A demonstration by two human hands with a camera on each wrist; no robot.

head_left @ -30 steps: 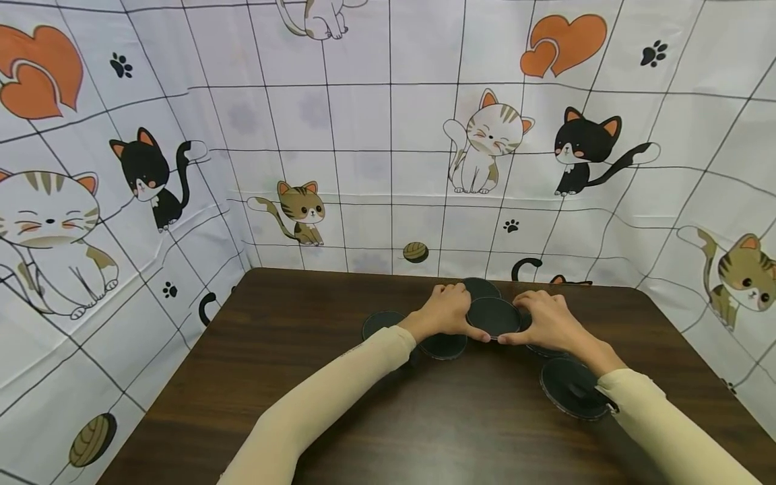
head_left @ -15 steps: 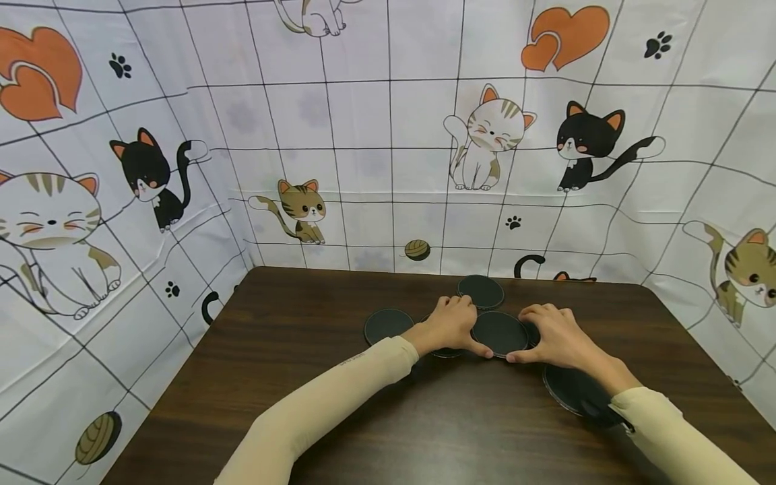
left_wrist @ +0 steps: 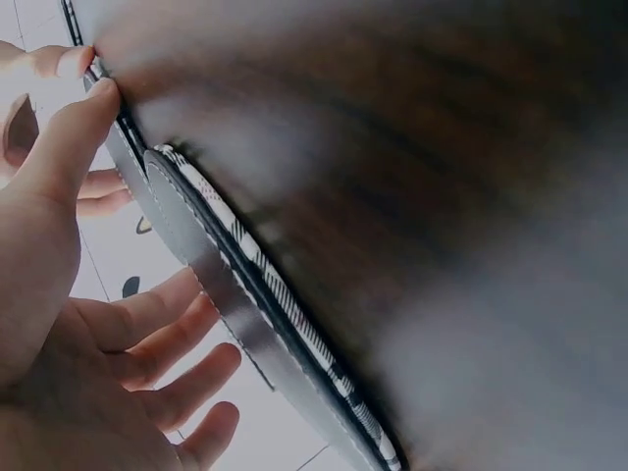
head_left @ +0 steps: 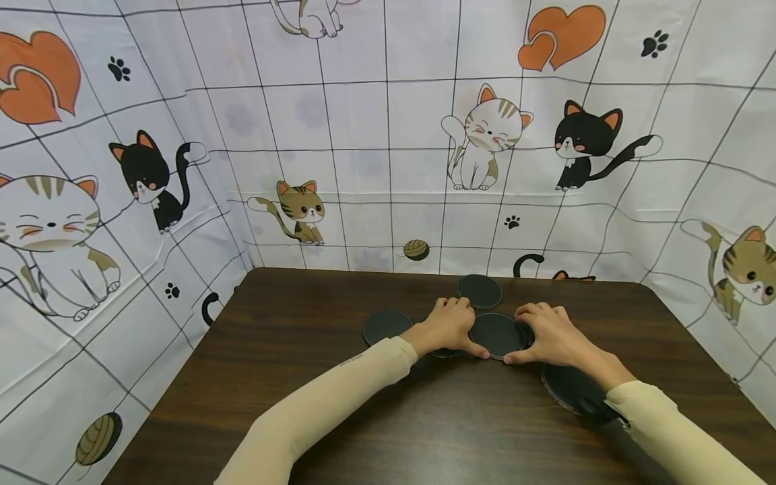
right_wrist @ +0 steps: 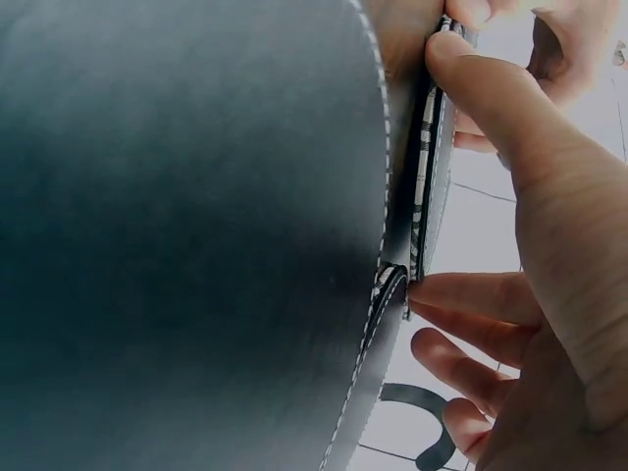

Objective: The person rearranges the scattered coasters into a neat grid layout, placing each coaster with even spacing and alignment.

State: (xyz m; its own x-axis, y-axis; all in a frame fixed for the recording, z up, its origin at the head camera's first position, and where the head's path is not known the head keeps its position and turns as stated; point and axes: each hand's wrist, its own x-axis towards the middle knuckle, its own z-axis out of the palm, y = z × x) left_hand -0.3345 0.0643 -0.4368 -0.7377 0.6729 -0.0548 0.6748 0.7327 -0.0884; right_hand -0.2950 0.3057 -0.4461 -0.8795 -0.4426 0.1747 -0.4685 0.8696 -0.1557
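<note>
Left hand [head_left: 447, 326] and right hand [head_left: 548, 334] both pinch the rim of one dark round coaster [head_left: 497, 335] between them, centre-right on the brown counter [head_left: 254, 377]. More coasters lie at 12 [head_left: 479, 291], 9 [head_left: 386, 325] and 4 o'clock [head_left: 570, 387].

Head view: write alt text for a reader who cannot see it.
Two hands, the left hand and right hand, hold a round dark coaster between them by its edges over a dark wooden table. More dark coasters lie around them, one behind and one to the left. Cartoon-cat cloth walls in the table.
</note>
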